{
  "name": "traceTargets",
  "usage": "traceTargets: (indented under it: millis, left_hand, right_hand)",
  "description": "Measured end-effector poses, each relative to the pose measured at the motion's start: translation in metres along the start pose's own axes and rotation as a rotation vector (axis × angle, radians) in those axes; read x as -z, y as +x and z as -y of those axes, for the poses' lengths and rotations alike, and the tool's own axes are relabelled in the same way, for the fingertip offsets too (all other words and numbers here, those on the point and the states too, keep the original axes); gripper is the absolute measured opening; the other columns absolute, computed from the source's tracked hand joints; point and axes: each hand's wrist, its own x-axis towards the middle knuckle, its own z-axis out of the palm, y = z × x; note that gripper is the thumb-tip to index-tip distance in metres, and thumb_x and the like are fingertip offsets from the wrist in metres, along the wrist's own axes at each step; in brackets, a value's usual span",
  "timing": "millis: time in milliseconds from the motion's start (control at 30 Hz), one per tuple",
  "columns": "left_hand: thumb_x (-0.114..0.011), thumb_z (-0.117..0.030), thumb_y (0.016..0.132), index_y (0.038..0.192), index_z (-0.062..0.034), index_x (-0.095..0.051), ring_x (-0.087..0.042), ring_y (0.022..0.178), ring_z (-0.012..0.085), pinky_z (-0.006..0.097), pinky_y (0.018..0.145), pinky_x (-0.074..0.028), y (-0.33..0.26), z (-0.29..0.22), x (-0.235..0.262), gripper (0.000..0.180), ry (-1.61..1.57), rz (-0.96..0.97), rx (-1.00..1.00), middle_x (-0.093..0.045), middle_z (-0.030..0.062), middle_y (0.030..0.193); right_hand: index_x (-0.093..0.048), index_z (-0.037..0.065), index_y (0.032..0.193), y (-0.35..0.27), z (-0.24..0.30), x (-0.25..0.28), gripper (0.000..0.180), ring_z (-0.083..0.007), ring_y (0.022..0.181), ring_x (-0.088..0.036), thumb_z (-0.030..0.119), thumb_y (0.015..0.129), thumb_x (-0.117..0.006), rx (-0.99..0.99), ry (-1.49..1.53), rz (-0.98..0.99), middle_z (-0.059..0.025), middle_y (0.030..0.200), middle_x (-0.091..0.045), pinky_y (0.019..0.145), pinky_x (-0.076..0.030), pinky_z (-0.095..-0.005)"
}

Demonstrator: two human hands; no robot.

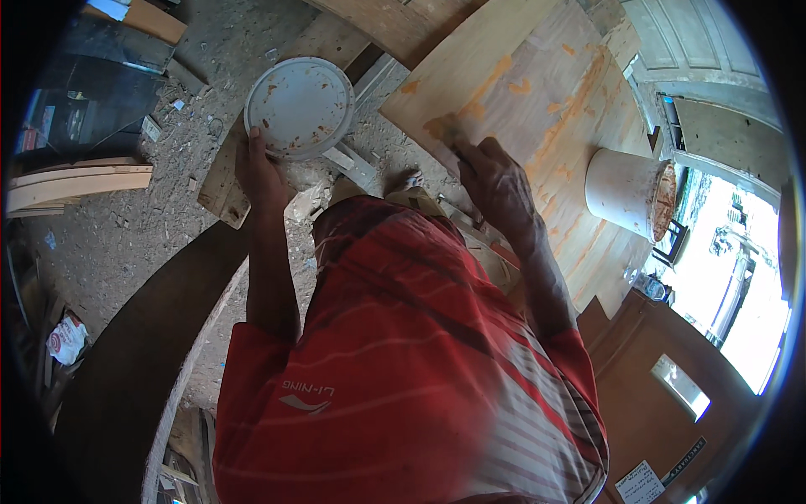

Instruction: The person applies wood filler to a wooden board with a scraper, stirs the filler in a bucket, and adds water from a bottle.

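My left hand (262,175) grips the lower left edge of a round, pale grey bucket lid (304,105), thumb on top. Orange-brown smears of putty dot its face. My right hand (500,186) is closed around a small scraper (453,137), whose blade is blurred. This scraper meets the left edge of a large plywood panel (525,118), beside a patch of wet orange filler. More orange streaks and blobs run across the panel.
A white bucket (617,193) with an orange-stained rim stands on the panel's right part. Curved wooden strips (80,186) lie at left, near a dark glass sheet (88,105). A long dark curved board (159,336) stretches along my left side. Debris covers the floor.
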Motion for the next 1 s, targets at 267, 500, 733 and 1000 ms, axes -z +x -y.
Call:
traceTargets:
  millis: [267, 500, 733, 1000]
  left_hand:
    - [-0.06, -0.035, 0.104, 0.127, 0.0035, -0.057, -0.061, 0.11, 0.0212, 0.038, 0.092, -0.051, -0.006, -0.014, -0.006, 0.045, 0.111, -0.053, 0.069, -0.062, 0.0143, 0.123]
    - [-0.058, -0.036, 0.105, 0.134, 0.002, -0.055, -0.059, 0.116, 0.022, 0.039, 0.097, -0.05, 0.0, -0.008, -0.001, 0.048, 0.115, 0.01, -0.002, -0.06, 0.0147, 0.126]
    - [-0.058, -0.034, 0.105, 0.136, 0.0023, -0.053, -0.059, 0.117, 0.0234, 0.04, 0.1, -0.049, -0.001, -0.009, -0.002, 0.049, 0.107, 0.033, 0.013, -0.059, 0.0159, 0.129]
    - [-0.061, -0.034, 0.104, 0.136, 0.0023, -0.053, -0.058, 0.119, 0.0265, 0.043, 0.1, -0.049, 0.007, 0.001, 0.01, 0.05, 0.031, 0.054, -0.028, -0.058, 0.0166, 0.131]
  right_hand:
    - [-0.064, 0.011, 0.125, -0.002, -0.005, -0.001, 0.033, -0.036, 0.085, -0.068, 0.011, 0.092, -0.066, 0.066, 0.029, -0.051, -0.0151, 0.092, -0.06, 0.073, -0.056, -0.0476]
    - [-0.064, 0.012, 0.125, -0.005, -0.007, -0.012, 0.034, -0.0352, 0.083, -0.068, 0.01, 0.091, -0.067, 0.073, -0.011, 0.016, -0.0135, 0.091, -0.06, 0.072, -0.056, -0.0474]
    - [-0.067, 0.017, 0.123, -0.002, -0.002, -0.014, 0.034, -0.0354, 0.08, -0.068, 0.009, 0.09, -0.064, 0.139, -0.027, -0.076, -0.013, 0.09, -0.061, 0.069, -0.057, -0.0474]
    - [-0.069, 0.017, 0.121, -0.002, -0.02, 0.012, 0.032, -0.0352, 0.086, -0.07, 0.01, 0.091, -0.062, 0.0, -0.093, -0.035, -0.0154, 0.091, -0.064, 0.074, -0.057, -0.0479]
